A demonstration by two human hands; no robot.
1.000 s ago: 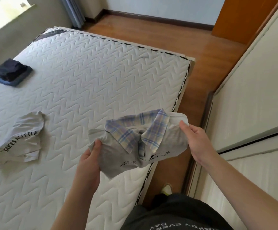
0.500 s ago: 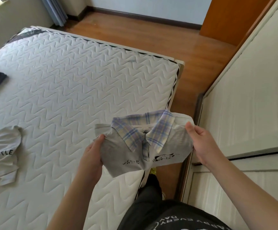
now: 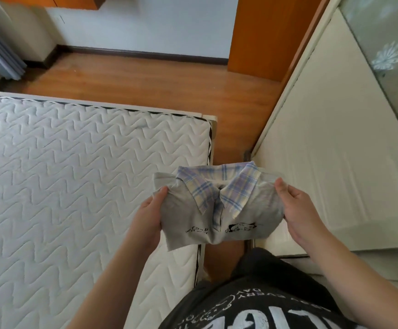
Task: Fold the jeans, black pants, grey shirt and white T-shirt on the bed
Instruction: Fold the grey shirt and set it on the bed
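Folded grey shirt (image 3: pixel 219 205), pinched between left hand (image 3: pixel 149 216) and right hand (image 3: pixel 299 210), now swung from bed (image 3: pixel 74 186) toward wardrobe (image 3: pixel 331 148) at two o'clock, folding apparently done.

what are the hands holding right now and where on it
Both hold the folded grey shirt in the air by its side edges: the left hand pinches the left edge, the right hand the right edge, thumbs on top near the shoulders.
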